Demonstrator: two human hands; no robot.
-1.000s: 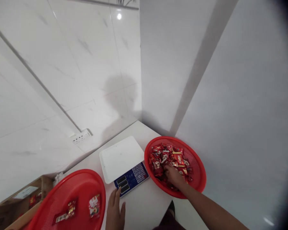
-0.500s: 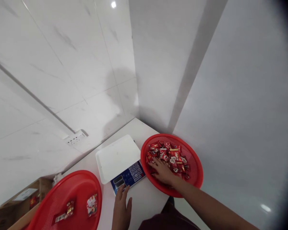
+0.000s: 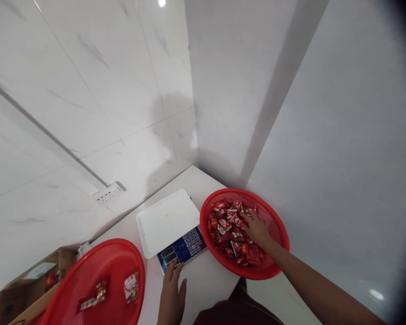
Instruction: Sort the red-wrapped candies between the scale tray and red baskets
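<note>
My right hand (image 3: 256,227) lies on a heap of small red candy packets (image 3: 228,230) inside a red mesh basket (image 3: 277,266) at the right; its fingers spread over the packets and hold none that I can see. My left hand (image 3: 172,289) rests flat on the white table, fingertips touching the front edge of a digital scale (image 3: 169,223) with a white pan and a blue keypad. A second red basket (image 3: 91,266) at the lower left holds two packets (image 3: 131,287).
A cardboard box (image 3: 23,284) with red packets stands at the far left behind the left basket. White tiled walls close the corner behind the table, with a power strip (image 3: 108,192) at the wall's foot. My dark-clothed lap shows at the bottom edge.
My right hand slid from the near left side of the candy heap to its far right side. My left hand crept forward to the scale's front edge and stays there.
</note>
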